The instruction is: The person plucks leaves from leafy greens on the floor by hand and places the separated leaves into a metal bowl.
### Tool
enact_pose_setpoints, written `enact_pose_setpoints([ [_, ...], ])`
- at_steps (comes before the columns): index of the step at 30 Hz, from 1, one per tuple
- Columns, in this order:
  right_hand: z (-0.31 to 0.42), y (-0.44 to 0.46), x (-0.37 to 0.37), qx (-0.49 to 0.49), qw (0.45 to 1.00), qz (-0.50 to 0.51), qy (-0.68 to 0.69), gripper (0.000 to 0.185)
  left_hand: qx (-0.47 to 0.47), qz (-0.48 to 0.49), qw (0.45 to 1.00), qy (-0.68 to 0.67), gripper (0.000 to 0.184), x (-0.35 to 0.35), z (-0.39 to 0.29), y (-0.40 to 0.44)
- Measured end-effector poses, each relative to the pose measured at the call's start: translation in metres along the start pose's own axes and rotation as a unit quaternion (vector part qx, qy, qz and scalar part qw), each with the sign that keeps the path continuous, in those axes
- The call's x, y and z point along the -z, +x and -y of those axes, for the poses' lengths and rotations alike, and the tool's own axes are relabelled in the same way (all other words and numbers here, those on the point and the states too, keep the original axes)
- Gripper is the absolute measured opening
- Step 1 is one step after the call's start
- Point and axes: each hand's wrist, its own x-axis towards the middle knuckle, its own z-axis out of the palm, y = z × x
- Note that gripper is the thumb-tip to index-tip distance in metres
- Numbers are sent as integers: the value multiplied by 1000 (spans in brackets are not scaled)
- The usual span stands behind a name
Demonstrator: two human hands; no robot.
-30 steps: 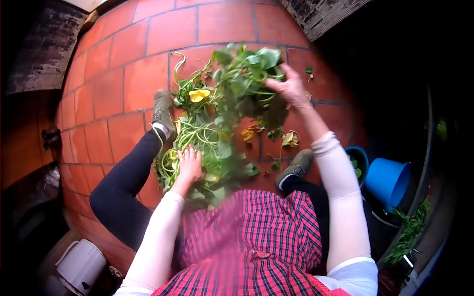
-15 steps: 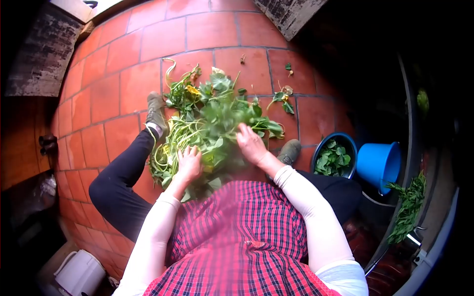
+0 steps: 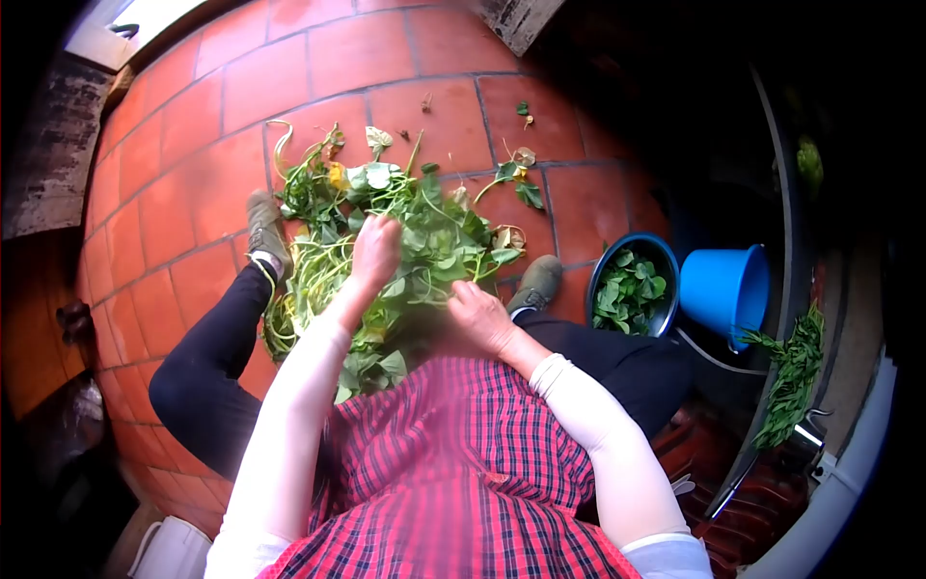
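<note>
A heap of leafy green stems (image 3: pixel 309 265) lies on the red tiled floor between the person's feet. My left hand (image 3: pixel 376 253) is over the middle of the heap with its fingers curled; what they grip, if anything, is hidden. At the heap's right edge, my right hand (image 3: pixel 477 314) has its fingers pressed together at a thin stem. Leaves spread between and beyond both hands, partly blurred. Yellowed leaves and small scraps (image 3: pixel 521 174) lie apart on the tiles.
To the right stand a dark basin (image 3: pixel 672 265) holding green leaves (image 3: pixel 627 294) and a blue bucket (image 3: pixel 714 289). A bunch of narrow green leaves (image 3: pixel 793 381) is farther right. A pale container (image 3: pixel 174 550) stands at the lower left.
My right hand has come down from above the heap to its right edge. My left hand has moved up over the heap and its fingers have closed. The view has shifted.
</note>
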Motion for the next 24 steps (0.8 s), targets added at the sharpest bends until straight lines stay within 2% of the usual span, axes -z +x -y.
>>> enact_pose_setpoints([
  [2,0,-1,-2,10,1000,-3,10,5,-94,-2,995,29,11,-20,6,42],
  [3,-2,-1,-2,18,1000,-8,19,5,-138,-19,988,64,19,-33,15,61],
  [5,-4,3,3,23,999,-14,19,7,-70,-5,983,169,35,-60,28,83],
  [7,-10,3,7,22,999,-26,18,8,87,129,970,186,42,-68,38,88],
  [8,-14,2,7,19,999,-37,16,9,162,199,953,161,33,-72,51,85],
  [9,-19,2,8,17,999,-49,12,9,153,263,939,163,20,-71,69,80],
  [10,-26,-1,9,-11,999,-51,0,11,217,232,937,143,17,-62,72,80],
  [11,-33,-3,17,-58,998,-25,0,12,215,203,947,125,15,-49,86,82],
  [12,-42,-8,20,-85,995,-46,-13,14,212,79,972,59,16,-24,83,82],
  [13,-51,-13,22,-112,991,-68,-28,16,200,-2,980,0,20,-2,93,84],
  [14,-59,-20,25,-124,990,-68,-8,17,169,-64,983,-41,17,24,99,83],
  [15,-63,-24,28,-134,989,-68,13,18,209,-107,971,-34,14,47,98,83],
  [16,-59,-21,37,-140,987,-76,23,18,194,-128,972,24,15,66,97,79],
  [17,-52,-17,49,-113,989,-99,16,19,225,-67,971,51,19,81,93,73],
  [19,-35,-7,74,-56,988,-146,0,20,185,38,949,254,31,94,67,56],
  [20,-22,-7,83,-26,987,-160,-13,20,74,-53,961,261,45,92,48,48],
  [21,-9,-8,91,2,988,-157,-5,21,0,-70,973,219,43,95,10,46],
  [22,4,-9,97,32,986,-164,-12,21,-43,-50,997,47,31,92,-20,42],
  [23,17,-9,102,63,983,-170,-18,21,-82,12,994,-68,19,85,-53,36],
  [24,29,-9,107,92,982,-164,-25,21,64,114,963,-238,19,79,-89,20],
])
